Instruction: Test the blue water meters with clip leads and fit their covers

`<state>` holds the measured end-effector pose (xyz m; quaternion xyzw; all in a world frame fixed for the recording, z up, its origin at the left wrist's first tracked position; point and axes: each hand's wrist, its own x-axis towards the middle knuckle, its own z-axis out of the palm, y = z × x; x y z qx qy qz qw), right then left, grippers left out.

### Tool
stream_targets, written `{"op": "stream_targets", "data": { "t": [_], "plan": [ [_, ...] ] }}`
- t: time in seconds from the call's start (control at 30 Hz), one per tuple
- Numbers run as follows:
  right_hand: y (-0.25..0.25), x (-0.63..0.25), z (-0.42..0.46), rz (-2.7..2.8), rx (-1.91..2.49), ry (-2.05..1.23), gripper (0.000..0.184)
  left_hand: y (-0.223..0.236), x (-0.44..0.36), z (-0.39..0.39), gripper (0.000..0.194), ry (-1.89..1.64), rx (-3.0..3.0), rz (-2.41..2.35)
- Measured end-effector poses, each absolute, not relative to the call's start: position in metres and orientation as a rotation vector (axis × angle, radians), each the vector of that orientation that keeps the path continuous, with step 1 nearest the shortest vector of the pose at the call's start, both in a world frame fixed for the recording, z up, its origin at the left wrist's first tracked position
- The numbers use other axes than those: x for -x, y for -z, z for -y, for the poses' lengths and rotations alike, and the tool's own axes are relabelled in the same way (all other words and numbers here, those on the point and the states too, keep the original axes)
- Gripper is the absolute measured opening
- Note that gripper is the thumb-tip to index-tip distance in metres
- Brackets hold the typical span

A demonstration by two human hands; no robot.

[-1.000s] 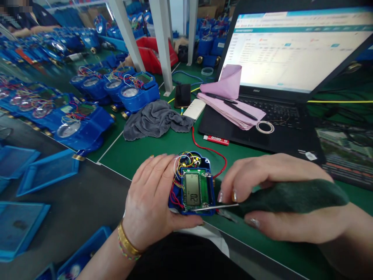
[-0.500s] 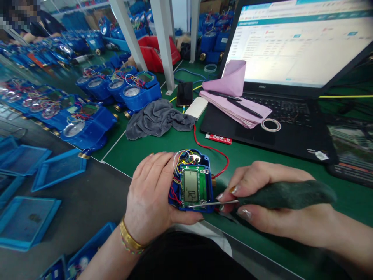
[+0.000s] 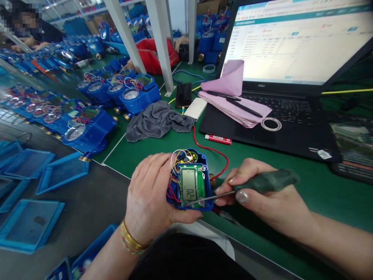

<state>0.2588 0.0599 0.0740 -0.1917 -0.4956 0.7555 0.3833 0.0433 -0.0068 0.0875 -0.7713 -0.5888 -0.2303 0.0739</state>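
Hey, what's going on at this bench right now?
A person's left hand steadies a blue meter housing with its circuit board and small LCD exposed. The right hand holds a green-handled screwdriver, its shaft lying across the lower edge of the board, by the display. Whether the tip is on a screw is too small to tell. Beyond them are a gray cloth and an open laptop with pink papers on it.

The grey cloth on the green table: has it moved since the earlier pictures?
No. Judged against the white metal post, the grey cloth keeps the same place, just in front of the post's foot.
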Motion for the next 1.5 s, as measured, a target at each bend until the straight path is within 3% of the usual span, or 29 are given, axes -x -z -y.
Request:
{"op": "stream_targets", "data": {
  "t": [0.17,0.57,0.8,1.0,1.3,1.47,1.5],
  "plan": [
    [-0.079,-0.259,-0.06,1.196,0.514,-1.943,0.01,-0.09,-0.043,0.005,0.086,0.7,2.318,1.723],
    [-0.094,-0.27,-0.064,1.768,0.519,-1.498,0.02,-0.088,-0.045,0.005,0.087,0.725,2.318,1.7],
    [-0.094,-0.264,-0.063,1.713,0.526,-1.575,0.021,-0.089,-0.044,0.005,0.084,0.72,2.307,1.728],
    [-0.083,-0.26,-0.061,1.211,0.584,-1.942,0.014,-0.089,-0.043,0.004,0.086,0.703,2.31,1.736],
    [-0.092,-0.264,-0.064,1.156,0.561,-1.99,0.01,-0.087,-0.044,0.005,0.083,0.71,2.308,1.719],
    [-0.088,-0.265,-0.065,1.173,0.515,-1.966,0.009,-0.09,-0.039,0.012,0.106,0.879,2.297,1.729],
    [-0.088,-0.266,-0.065,1.18,0.506,-1.953,0.009,-0.093,-0.038,0.013,0.103,0.968,2.296,1.738]
  ]
}}
